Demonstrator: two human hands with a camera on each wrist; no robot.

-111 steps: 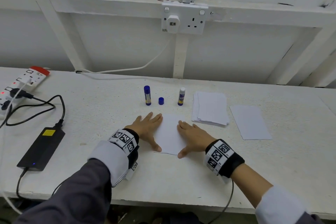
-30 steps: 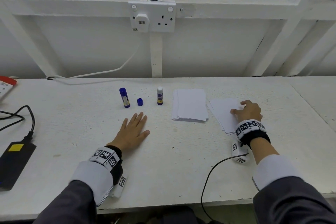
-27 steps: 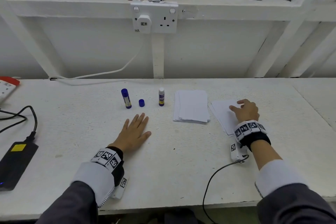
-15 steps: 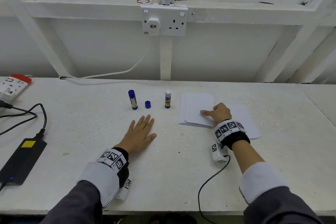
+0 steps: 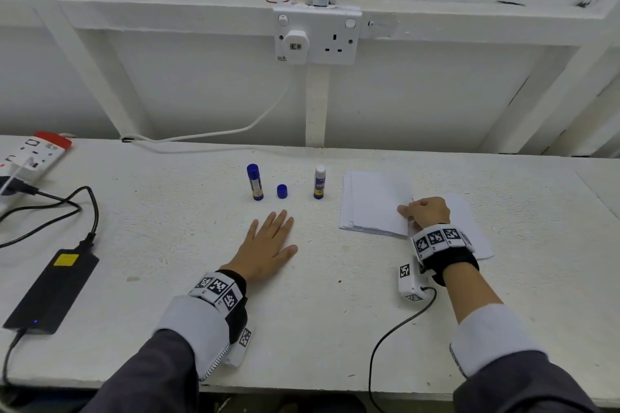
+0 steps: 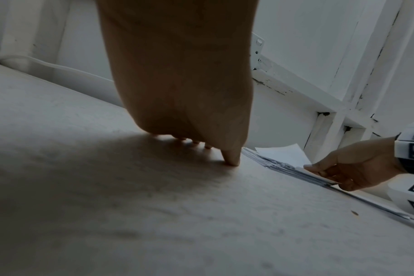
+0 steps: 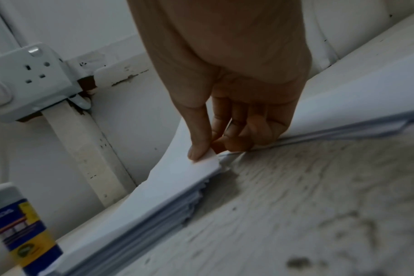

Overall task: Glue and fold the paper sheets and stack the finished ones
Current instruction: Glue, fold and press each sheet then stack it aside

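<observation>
A stack of blank white sheets (image 5: 372, 201) lies right of centre on the white table (image 5: 335, 312). My right hand (image 5: 423, 211) is at its near right corner. In the right wrist view the thumb (image 7: 199, 147) and curled fingers pinch the corner of the top sheet (image 7: 177, 177) and lift it off the stack (image 7: 158, 209). The pile of folded sheets (image 5: 464, 214) lies to the right, partly under my wrist. My left hand (image 5: 268, 241) lies flat on the bare table, holding nothing. Behind it stand a capped glue stick (image 5: 255, 182), a loose blue cap (image 5: 282, 191) and an uncapped glue stick (image 5: 319, 183).
A black power adapter (image 5: 53, 288) with its cables (image 5: 67, 211) and a power strip (image 5: 33, 151) occupy the left side. A wall socket (image 5: 317, 35) hangs above the back edge. The wrist camera's cable (image 5: 396, 329) trails toward the front edge.
My right hand has moved left from the folded pile to the blank stack and pinched the top sheet's corner. The left hand has stayed flat in place.
</observation>
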